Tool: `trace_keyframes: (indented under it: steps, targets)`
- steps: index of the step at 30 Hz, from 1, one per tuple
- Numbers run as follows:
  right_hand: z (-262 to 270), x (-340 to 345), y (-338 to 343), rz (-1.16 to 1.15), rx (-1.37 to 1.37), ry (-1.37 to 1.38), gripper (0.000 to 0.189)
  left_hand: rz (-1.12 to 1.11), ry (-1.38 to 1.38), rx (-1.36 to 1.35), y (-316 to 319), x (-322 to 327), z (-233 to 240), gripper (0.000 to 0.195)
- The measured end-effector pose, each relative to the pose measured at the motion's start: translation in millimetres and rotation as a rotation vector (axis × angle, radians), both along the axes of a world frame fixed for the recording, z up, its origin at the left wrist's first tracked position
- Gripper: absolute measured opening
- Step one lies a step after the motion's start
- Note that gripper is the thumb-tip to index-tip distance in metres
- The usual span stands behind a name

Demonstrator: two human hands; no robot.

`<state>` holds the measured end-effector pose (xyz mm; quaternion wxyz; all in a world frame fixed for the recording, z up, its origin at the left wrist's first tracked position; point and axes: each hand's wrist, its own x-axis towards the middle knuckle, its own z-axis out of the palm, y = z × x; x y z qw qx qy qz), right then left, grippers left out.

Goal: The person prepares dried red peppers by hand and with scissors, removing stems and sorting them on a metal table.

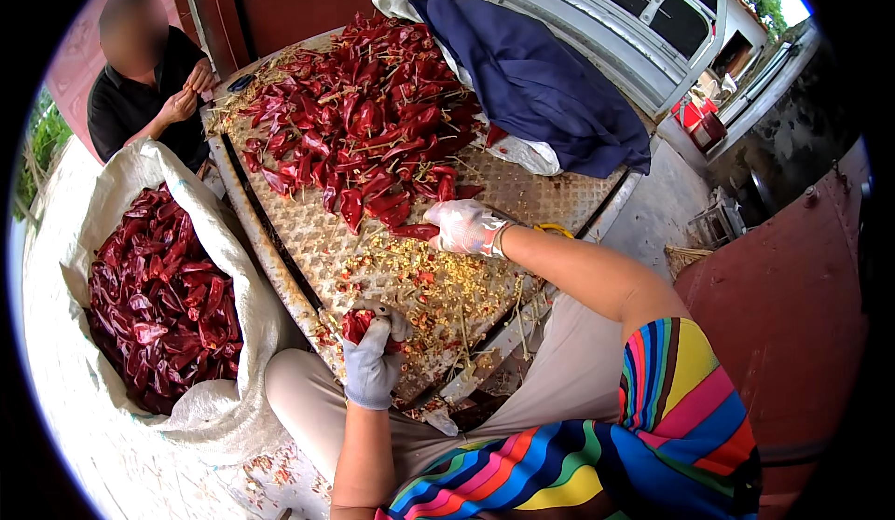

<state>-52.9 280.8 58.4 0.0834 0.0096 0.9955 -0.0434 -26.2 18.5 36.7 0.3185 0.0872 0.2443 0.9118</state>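
Note:
My left hand [376, 359], in a grey-white work glove, is closed around dried red chili peppers [357, 324] above the near left part of a metal truck bed [538, 195]. Farther out, at the near edge of a big heap of dried chilies [363, 114], is my right hand [470, 227] in a patterned glove. Its thumb and fingers are on either side of one long chili [415, 231], whose tip points left. Yellow seeds and broken bits [447, 275] lie scattered on the metal between my hands, with loose stems [464, 327] nearer to me.
An open white woven sack [199, 415] full of chilies [161, 296] stands left of the bed. Another person [150, 93] sits at the far left corner, hands together. A dark blue cloth [531, 79] covers the heap's right side. A vehicle's cab frame [594, 30] rises behind.

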Motion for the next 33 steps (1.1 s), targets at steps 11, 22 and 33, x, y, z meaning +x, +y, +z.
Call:
trace_keyframes:
  steps: [11,22,33]
  targets:
    - [85.5,28.5,-44.7,0.153,-0.082,-0.312,0.031,0.245,0.727,-0.501,6.6,-10.6,10.2,0.021]
    - [86.1,34.0,-76.6,0.121,-0.382,-0.053,0.031,-0.086,0.306,-0.45,7.9,-9.4,-0.5,0.037]
    - [82.3,43.1,-90.6,0.267,-0.775,0.226,0.02,-0.122,0.024,-0.156,1.3,-6.7,-10.2,0.028]
